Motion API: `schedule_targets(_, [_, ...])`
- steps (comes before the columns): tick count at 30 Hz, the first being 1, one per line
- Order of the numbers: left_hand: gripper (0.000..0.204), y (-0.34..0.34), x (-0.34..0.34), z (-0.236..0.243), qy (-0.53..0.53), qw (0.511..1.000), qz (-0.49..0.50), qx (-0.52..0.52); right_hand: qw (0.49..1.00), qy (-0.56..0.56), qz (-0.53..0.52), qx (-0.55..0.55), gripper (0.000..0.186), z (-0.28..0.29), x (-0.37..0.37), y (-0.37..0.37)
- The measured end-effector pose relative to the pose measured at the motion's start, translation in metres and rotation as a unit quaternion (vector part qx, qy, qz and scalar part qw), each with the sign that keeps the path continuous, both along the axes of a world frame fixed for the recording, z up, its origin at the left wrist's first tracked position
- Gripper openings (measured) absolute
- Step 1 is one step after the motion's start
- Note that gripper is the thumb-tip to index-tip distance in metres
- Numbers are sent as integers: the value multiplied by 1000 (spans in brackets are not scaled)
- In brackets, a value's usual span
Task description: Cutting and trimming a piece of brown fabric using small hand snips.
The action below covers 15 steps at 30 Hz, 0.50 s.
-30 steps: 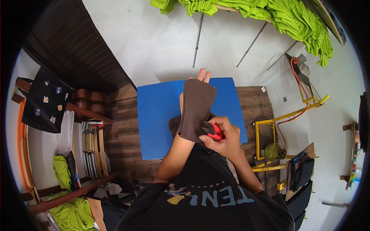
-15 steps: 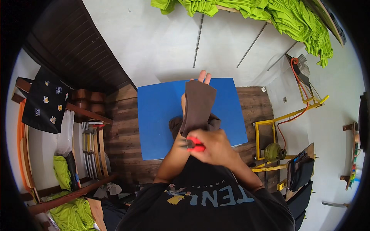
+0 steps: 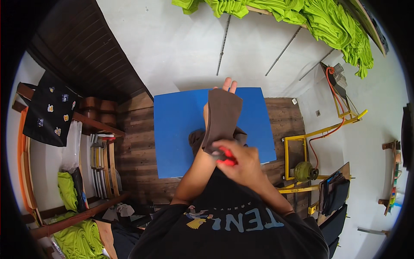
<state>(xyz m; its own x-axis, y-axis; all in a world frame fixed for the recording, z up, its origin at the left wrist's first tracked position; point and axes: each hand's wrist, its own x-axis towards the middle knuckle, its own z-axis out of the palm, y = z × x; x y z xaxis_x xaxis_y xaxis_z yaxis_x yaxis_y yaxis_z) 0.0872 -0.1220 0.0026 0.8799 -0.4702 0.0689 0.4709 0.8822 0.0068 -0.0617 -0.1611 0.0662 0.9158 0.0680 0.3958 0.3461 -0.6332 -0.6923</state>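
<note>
A dark brown piece of cloth [image 3: 225, 110] lies lengthwise over my left hand [image 3: 230, 85]. Two stretched fingertips show past its far edge, and a bit of the hand shows along its left side; the rest is covered. My right hand [image 3: 242, 163] is closed round small red-handled snips [image 3: 227, 156], at the cloth's near end. The snips' dark jaws are blurred, so whether they touch the cloth I cannot tell. More brown cloth [image 3: 196, 139] lies bunched on the blue table [image 3: 174, 121], on both sides of my left forearm.
Bright green cloth [image 3: 327, 26] hangs in folds from a wall rack at the far right. A yellow metal frame [image 3: 297, 138] with a greenish round tank [image 3: 305, 171] stands right of the table. Shelving with a black bag [image 3: 49, 110] and green cloth [image 3: 79, 239] is at left.
My right hand has moved slightly up and to the right with the snips, onto the near end of the cloth. My left hand and the cloth are nearly still.
</note>
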Motion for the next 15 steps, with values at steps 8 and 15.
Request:
schedule_targets(8, [22,0,5,-10,-243,885,134,375,997,-26,67,13,45,7,-9,8])
schedule_targets(15, [28,5,-1,-7,-140,969,78,189,964,20,264,7,71,6,-13,0])
